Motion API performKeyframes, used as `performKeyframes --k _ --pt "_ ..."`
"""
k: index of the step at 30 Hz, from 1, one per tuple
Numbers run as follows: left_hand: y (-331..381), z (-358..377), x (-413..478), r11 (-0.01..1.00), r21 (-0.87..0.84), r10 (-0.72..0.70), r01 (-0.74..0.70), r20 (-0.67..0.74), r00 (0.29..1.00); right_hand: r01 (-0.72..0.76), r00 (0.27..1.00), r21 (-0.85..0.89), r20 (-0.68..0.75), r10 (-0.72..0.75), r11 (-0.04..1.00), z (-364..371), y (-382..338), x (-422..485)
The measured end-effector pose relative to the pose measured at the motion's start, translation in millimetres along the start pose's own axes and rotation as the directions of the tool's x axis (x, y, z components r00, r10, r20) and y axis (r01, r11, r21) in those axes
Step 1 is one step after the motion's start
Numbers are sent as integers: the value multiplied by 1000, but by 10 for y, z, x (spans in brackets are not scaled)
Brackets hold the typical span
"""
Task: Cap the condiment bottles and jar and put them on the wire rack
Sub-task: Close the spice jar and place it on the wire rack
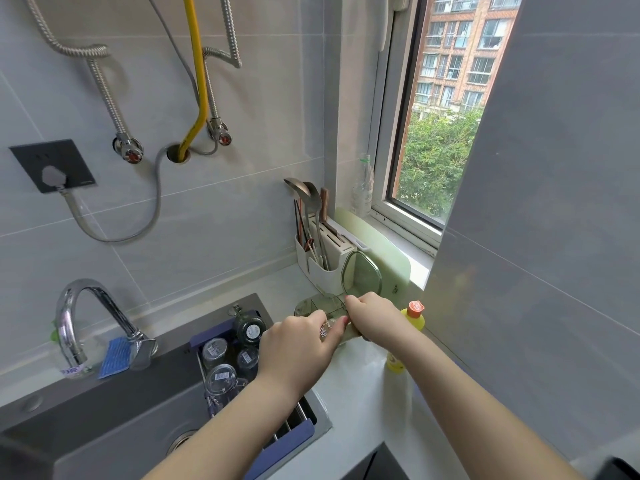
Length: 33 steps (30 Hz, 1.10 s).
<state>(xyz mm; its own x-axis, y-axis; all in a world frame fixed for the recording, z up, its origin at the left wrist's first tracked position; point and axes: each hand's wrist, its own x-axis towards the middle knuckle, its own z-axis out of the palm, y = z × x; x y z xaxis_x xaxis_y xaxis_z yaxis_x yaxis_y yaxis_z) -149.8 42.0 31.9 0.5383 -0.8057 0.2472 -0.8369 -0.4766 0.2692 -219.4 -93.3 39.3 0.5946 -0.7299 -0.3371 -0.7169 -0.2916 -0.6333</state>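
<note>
Two hands' fingers grasping one green jar point(322, 308), left hand point(298, 344), right hand point(372, 318), four jars in wire rack point(294, 420), one yellow bottle point(410, 327)

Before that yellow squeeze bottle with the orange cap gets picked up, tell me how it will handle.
The yellow squeeze bottle stands tall and narrow beside the right hand, so a bump would probably tip it. It looks like soft plastic, so it likely gives under a firm grip. Its orange cap appears closed, so spilling seems unlikely.
</note>
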Motion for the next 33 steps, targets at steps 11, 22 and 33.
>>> performKeyframes --k 11,22,33 --pt "-38 83 2 995 102 -10 8 20 1000 -47 997 85 59 42 995 -10 -29 -57" --pt "-138 -82 137 552 -717 -310 425 297 903 250 956 265 -218 -195 931 -16 -83 -73" --pt "-469 -333 91 199 -926 -357 322 237 903 379 923 366 -216 -319 850 182 -337 -86"
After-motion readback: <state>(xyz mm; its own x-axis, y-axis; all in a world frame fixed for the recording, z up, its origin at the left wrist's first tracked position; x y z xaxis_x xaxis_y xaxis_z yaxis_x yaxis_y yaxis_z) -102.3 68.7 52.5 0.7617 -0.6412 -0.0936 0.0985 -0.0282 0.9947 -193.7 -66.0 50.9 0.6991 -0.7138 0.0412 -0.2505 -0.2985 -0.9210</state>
